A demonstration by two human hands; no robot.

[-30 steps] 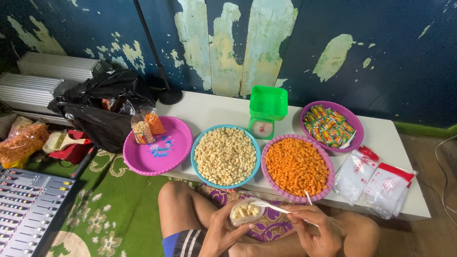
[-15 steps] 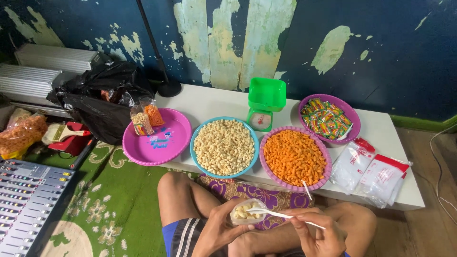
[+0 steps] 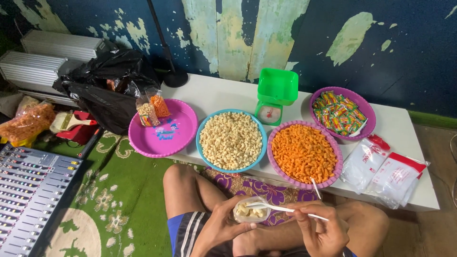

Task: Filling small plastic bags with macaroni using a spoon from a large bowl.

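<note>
My left hand (image 3: 220, 229) holds a small clear plastic bag (image 3: 248, 212) with pale puffed snacks in it, over my lap. My right hand (image 3: 320, 229) grips a white plastic spoon (image 3: 285, 208) whose bowl rests at the bag's mouth. Just ahead on the low white table (image 3: 404, 128) stand a blue bowl of pale snacks (image 3: 231, 140) and a pink bowl of orange snacks (image 3: 303, 153) with a second white spoon handle (image 3: 315, 182) sticking out of its near edge.
A pink tray (image 3: 164, 129) carries two filled snack bags (image 3: 151, 108). A green kitchen scale (image 3: 275, 95), a purple bowl of wrapped sweets (image 3: 342, 113) and stacks of empty bags (image 3: 383, 171) share the table. A black sack (image 3: 107, 88), an audio mixer (image 3: 31, 190) and green carpet (image 3: 128, 190) lie left.
The view has shifted slightly downward and closer. My right hand has brought the spoon to the mouth of the bag; my left hand keeps holding the bag.
</note>
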